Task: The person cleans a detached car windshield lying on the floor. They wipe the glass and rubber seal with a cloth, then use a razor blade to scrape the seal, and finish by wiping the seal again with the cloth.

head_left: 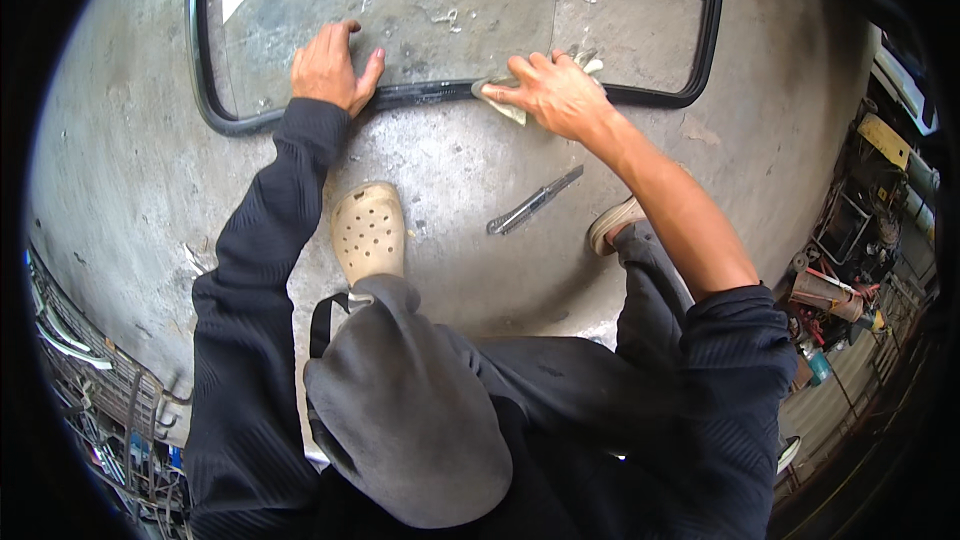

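Note:
A framed pane of glass (pixel 450 20) with a black rubber rim (pixel 425 93) lies on the concrete floor in front of me. On the near left part of that rim rests my left hand (pixel 335 70), fingers apart, thumb stretched to the right, holding nothing. My right hand (pixel 555 92) is closed on a pale cloth (pixel 510 110) and presses it against the near rim, right of the middle. Some of the cloth sticks out beyond the fingers. Between my feet and the glass lies a utility knife (pixel 535 200), touched by neither hand.
My beige clog (pixel 368 232) stands left of the knife, and my other foot (pixel 615 225) is on its right. Metal parts and grilles (pixel 100 380) are piled at the lower left. Tools and scrap (pixel 835 295) crowd the right edge.

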`<action>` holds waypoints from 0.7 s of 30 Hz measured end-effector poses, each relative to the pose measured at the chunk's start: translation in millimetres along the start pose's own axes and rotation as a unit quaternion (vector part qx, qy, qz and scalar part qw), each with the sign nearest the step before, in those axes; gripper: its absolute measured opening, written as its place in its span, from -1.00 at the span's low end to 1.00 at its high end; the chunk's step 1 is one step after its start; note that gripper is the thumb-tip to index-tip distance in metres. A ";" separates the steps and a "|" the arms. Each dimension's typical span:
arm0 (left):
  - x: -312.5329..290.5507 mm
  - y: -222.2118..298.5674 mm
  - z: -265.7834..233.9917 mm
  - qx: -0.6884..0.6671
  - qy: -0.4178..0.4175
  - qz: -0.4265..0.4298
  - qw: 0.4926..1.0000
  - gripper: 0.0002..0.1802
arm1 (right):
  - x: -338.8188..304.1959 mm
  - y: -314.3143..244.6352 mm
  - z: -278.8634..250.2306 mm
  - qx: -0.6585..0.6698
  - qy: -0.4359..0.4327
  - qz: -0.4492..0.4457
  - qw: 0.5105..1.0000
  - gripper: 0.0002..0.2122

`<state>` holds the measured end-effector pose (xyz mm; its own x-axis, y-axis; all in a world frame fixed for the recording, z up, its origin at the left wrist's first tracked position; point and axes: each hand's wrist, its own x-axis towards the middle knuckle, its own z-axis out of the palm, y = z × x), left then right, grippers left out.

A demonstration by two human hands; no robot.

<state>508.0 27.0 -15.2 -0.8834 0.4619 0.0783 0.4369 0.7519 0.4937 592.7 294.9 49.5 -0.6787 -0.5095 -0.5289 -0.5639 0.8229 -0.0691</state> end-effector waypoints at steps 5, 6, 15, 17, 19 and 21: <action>-0.2 -3.8 1.7 0.002 0.011 0.012 1.000 -0.59 | 19.3 -20.3 -6.5 0.009 0.003 0.014 1.000 -0.56; -0.3 -5.6 2.2 0.008 0.011 0.011 1.000 -0.59 | 17.5 -20.2 -7.6 0.027 0.002 0.010 1.000 -0.56; -0.1 -3.3 3.7 0.015 -0.006 -0.001 1.000 -0.59 | 9.8 -24.0 0.8 0.024 0.000 -0.006 1.000 -0.62; -3.8 -3.5 1.7 -0.001 -0.008 0.001 1.000 -0.60 | 19.4 -39.0 -5.3 0.043 0.020 0.001 0.999 -0.60; -0.7 -6.1 -1.4 -0.007 -0.007 -0.003 1.000 -0.60 | 13.1 -29.8 -9.4 0.067 -0.018 0.033 0.997 -0.58; -4.8 -5.3 -0.8 -0.008 -0.019 -0.019 1.000 -0.60 | -12.6 -13.1 -4.2 0.068 -0.058 0.065 0.994 -0.58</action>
<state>509.8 20.4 -17.5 -0.8918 0.4516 0.0270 0.4007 0.7610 0.5102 606.7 289.5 60.7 -0.6786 -0.3715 -0.6336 -0.4015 0.9100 -0.1036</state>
